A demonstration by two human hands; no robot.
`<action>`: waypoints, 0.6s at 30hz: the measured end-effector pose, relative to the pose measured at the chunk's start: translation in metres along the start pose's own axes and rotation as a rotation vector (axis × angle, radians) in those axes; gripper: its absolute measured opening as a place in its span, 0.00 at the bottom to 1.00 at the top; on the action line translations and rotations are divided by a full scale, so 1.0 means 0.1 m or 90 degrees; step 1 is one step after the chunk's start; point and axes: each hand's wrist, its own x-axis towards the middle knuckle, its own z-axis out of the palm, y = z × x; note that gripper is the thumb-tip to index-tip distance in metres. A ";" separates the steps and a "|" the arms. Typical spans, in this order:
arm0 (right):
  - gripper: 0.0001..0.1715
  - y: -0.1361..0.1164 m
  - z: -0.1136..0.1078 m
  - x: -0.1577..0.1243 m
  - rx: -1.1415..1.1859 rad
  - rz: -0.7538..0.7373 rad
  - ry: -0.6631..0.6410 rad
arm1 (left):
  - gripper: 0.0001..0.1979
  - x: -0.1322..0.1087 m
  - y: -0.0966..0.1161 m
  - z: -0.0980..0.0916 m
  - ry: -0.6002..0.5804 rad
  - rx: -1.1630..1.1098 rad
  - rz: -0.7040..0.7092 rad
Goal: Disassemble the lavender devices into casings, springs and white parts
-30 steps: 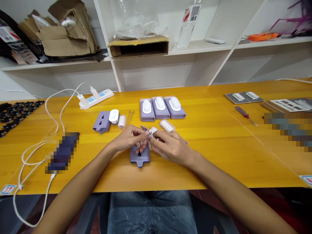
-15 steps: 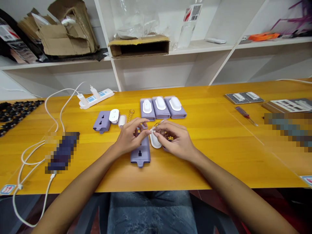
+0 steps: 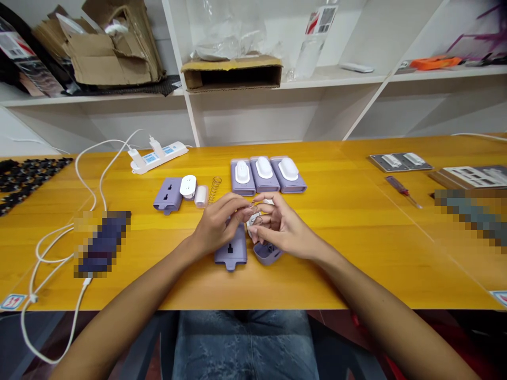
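"Bending inward at the wrists, we have our hands nearly meeting over the desk (image 3: pixel 356 206). How is our left hand (image 3: pixel 216 224) set?"

"Palm down, knuckles raised, its grip pinched between thumb and forefinger on a thin wire (image 3: pixel 256 217) (so fine we nearly lose it against the skin)."

"And our right hand (image 3: pixel 291 227)?"

"Its fingers curve toward the left fingertips, the thumb sitting lower and apart from the forefinger. We can't make out whether that grip bears on the wire as well."

"Where is the wire, exactly?"

"Between our two hands, above the desk, near a white piece (image 3: pixel 250 228) mostly hidden by fingers. Under the left hand lies a purple case (image 3: pixel 231 256); under the right, a purple shell (image 3: pixel 266 255)."

"Any writing we can read?"

"Hardly. Up on the shelf (image 3: pixel 332 79), the bottle (image 3: pixel 309 58) wears a label (image 3: pixel 322 20) with a red patch and a dark code; the sticker (image 3: pixel 12 302) at the desk's left front corner is too small for us."
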 end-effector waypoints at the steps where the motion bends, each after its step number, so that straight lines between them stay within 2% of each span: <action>1: 0.30 -0.01 -0.01 0.00 -0.020 0.004 0.003 | 0.05 0.00 0.01 0.00 0.014 0.009 -0.007; 6: 0.27 -0.09 -0.12 0.00 -0.157 0.014 -0.010 | 0.04 0.02 0.02 -0.02 0.085 0.044 -0.059; 13: 0.27 -0.14 -0.23 0.05 -0.144 -0.018 -0.054 | 0.05 0.03 0.02 -0.03 0.151 0.055 -0.089; 18: 0.33 -0.07 -0.26 0.06 -0.162 -0.042 -0.035 | 0.09 0.03 0.01 -0.03 0.204 -0.002 -0.186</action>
